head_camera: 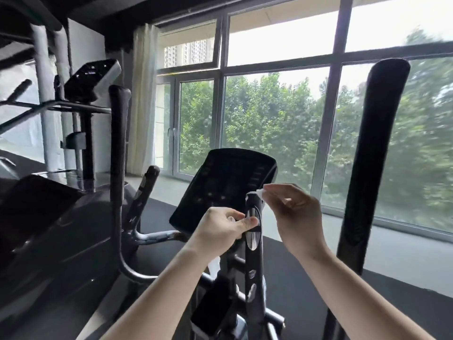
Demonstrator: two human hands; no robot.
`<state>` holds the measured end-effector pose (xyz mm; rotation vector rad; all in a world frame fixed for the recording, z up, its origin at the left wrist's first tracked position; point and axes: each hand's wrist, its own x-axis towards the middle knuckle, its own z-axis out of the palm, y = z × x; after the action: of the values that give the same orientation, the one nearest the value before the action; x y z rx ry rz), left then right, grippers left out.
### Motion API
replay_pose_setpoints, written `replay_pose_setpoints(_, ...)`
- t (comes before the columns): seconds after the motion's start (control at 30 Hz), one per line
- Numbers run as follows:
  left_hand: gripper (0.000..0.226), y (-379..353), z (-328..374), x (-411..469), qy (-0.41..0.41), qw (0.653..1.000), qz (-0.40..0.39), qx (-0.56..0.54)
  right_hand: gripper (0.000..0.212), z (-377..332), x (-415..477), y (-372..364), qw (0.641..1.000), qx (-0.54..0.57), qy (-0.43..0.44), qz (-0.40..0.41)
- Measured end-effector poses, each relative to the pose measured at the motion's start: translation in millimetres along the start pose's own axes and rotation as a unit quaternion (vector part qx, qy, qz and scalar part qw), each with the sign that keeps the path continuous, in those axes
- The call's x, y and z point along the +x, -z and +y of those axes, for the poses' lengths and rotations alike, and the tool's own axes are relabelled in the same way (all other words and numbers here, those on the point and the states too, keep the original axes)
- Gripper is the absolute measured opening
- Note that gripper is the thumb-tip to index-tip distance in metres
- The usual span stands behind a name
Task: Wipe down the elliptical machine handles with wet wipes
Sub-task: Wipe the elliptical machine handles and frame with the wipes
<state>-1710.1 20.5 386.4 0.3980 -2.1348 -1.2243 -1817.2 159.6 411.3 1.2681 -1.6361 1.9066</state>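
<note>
A: Two hands meet at the short handle, the dark upright bar with silver sensor plates just in front of the console.

B: What is the left hand doing?

A: It sits on the left side of the handle at the upper plate. Its fingers are curled in, thumb and forefinger pinched together against the bar. Something white shows at the fingertips, and a white wipe hangs below that hand, left of the handle. Whether both are one piece, I cannot tell.

B: And the right hand?

A: It is to the right of the handle, up near its top. Thumb and forefinger are closed on a small white bit of wipe that touches the handle's tip; the other fingers are loosely bent, not gripping the bar.

B: Where are the long handles?

A: One tall black bar stands well to the right of the short handle, rising past the window. Another stands well to its left, curving at the bottom. Neither hand touches them.

B: Anything else?

A: A second machine with its own console stands farther left, beside a pale curtain. Trees fill the window behind the console.
</note>
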Motion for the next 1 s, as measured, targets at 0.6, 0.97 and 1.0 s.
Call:
replay_pose_setpoints(0.6, 0.027, 1.0, -16.5, 16.5, -0.021, 0.987, -0.054, -0.152, 0.016, 28.7, -29.5, -17.3, 0.992, -0.020, -0.106, 0.073)
replay_pose_setpoints(0.97, 0.023, -1.0, -11.3, 10.1, 0.020, 0.988, -0.040, -0.149, 0.017, 38.6, -41.1, -12.8, 0.984, 0.088, -0.141, 0.059)
replay_pose_setpoints(1.0, 0.024, -1.8, -10.4, 9.2, 0.026, 0.988, -0.036, -0.150, 0.017, 39.4, -37.5, -11.9, 0.984, 0.094, -0.141, 0.054)
